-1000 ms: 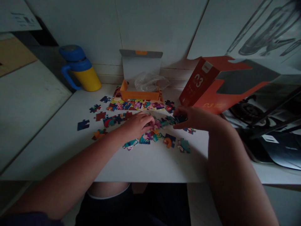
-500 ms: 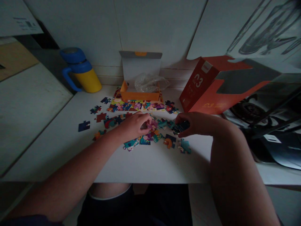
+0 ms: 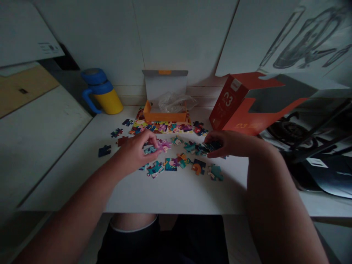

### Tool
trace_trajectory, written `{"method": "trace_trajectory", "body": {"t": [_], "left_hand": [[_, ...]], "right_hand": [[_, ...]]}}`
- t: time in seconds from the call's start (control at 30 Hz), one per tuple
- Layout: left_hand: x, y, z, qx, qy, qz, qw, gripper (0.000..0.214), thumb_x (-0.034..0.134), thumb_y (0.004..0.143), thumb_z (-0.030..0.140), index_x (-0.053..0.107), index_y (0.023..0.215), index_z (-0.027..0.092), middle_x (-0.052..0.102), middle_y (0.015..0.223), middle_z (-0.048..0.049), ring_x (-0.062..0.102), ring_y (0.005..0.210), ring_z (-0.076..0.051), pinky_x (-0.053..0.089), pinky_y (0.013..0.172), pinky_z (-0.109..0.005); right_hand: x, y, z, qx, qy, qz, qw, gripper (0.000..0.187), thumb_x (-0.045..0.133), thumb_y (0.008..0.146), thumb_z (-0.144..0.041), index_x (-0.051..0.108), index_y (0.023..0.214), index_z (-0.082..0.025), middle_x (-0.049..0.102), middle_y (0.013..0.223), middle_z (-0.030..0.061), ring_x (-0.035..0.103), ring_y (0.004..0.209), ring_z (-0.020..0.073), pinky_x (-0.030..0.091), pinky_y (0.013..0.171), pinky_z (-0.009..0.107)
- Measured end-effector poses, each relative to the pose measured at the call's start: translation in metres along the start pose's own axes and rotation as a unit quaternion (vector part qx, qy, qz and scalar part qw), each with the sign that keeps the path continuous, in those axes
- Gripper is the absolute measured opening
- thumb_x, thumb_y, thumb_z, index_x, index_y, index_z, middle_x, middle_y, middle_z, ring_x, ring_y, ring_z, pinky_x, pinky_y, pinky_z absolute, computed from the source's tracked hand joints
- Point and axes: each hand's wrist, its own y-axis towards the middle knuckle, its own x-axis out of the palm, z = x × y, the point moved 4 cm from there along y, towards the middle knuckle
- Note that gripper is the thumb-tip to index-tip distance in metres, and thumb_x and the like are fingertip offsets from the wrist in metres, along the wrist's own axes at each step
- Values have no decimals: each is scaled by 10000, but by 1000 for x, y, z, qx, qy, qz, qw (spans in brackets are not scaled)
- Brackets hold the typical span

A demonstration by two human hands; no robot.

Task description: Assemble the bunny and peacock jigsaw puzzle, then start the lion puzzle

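Observation:
My left hand (image 3: 137,151) pinches a purple puzzle piece (image 3: 164,145) between thumb and fingers, low over the white table. Behind its curled fingers lies a light blue piece (image 3: 150,149). My right hand (image 3: 224,143) is closed around several dark puzzle pieces (image 3: 213,146), partly hidden by the fingers. Teal pieces (image 3: 189,147) lie just left of it. Closer to the front edge are an orange-and-navy piece (image 3: 198,167), a teal piece (image 3: 216,172) and a blue-and-white piece (image 3: 154,169). A navy piece (image 3: 104,150) sits apart at the left.
At the back, an open orange box (image 3: 165,116) holds clear plastic wrap and stands on a colourful picture sheet (image 3: 162,127). A blue-and-yellow jug (image 3: 106,93) stands back left, a red carton (image 3: 233,106) back right. A gas stove (image 3: 287,130) is at the far right.
My left hand has moved left, bringing the purple piece along with it. My right hand has stayed nearly in place with its dark pieces. The view has shifted slightly.

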Motion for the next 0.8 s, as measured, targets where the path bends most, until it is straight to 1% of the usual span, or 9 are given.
{"method": "trace_trajectory", "body": {"t": [0.1, 0.17, 0.23, 0.33, 0.4, 0.47, 0.6, 0.67, 0.8], "left_hand": [[-27, -48, -18, -83, 29, 35, 996, 249, 744, 952, 455, 606, 1028, 262, 760, 1025, -8, 729, 935, -217, 589, 832, -366], [-41, -87, -35, -136, 44, 44, 989, 290, 749, 938, 494, 591, 1054, 280, 768, 1032, 0, 750, 962, -248, 609, 819, -401], [-54, -126, -53, -201, 63, 60, 976, 251, 714, 954, 479, 571, 1061, 302, 779, 1084, 9, 754, 1047, -285, 622, 806, -428], [-71, -174, -73, -265, 89, 72, 957, 293, 714, 923, 571, 577, 1044, 341, 783, 1030, 52, 764, 995, -300, 632, 753, -447], [-80, -195, -82, -300, 116, 68, 944, 325, 704, 907, 631, 596, 1018, 346, 784, 1017, 61, 772, 903, -291, 620, 679, -427], [-88, -206, -87, -302, 139, 74, 940, 330, 694, 898, 626, 611, 984, 318, 786, 1002, 19, 771, 840, -293, 601, 644, -416], [-97, -209, -95, -265, 173, 86, 945, 255, 674, 904, 529, 621, 955, 285, 779, 982, -46, 773, 891, -312, 602, 737, -422], [-98, -206, -99, -250, 192, 86, 945, 226, 646, 918, 508, 621, 953, 286, 776, 970, -50, 767, 903, -309, 601, 785, -424], [-100, -200, -109, -229, 225, 92, 943, 212, 607, 953, 487, 620, 960, 275, 784, 988, -80, 750, 949, -321, 589, 894, -452]], "right_hand": [[3, 10, -9, -17, 30, 45, 998, 597, 863, 794, -586, 728, 1274, -257, 810, 1134, 61, 720, 799, 199, 532, 667, 285], [9, 15, -13, 2, 41, 31, 999, 612, 858, 796, -588, 710, 1292, -262, 807, 1098, 62, 683, 656, 171, 499, 550, 276], [15, 17, -14, 29, 43, 2, 999, 638, 846, 801, -608, 692, 1317, -266, 803, 1040, 60, 643, 553, 160, 458, 461, 277], [17, 17, -11, 35, 30, -9, 999, 654, 853, 792, -609, 697, 1315, -249, 803, 998, 68, 672, 580, 178, 477, 473, 284], [15, 14, -6, 32, 22, -10, 999, 656, 858, 787, -604, 703, 1306, -233, 810, 1024, 81, 699, 625, 186, 501, 517, 289], [14, 12, -1, 37, 20, -19, 999, 655, 855, 788, -603, 704, 1300, -224, 813, 1056, 90, 718, 660, 194, 520, 551, 298], [14, 8, 6, 46, 5, -22, 999, 626, 860, 776, -622, 725, 1235, -217, 806, 933, 74, 720, 673, 216, 533, 581, 315], [14, 8, 5, 35, 8, -7, 999, 641, 858, 777, -640, 725, 1242, -220, 807, 922, 74, 708, 655, 216, 529, 573, 322], [16, 6, -13, 14, 29, 55, 998, 685, 830, 813, -658, 691, 1323, -221, 818, 1087, 112, 698, 656, 213, 528, 580, 342]]}}
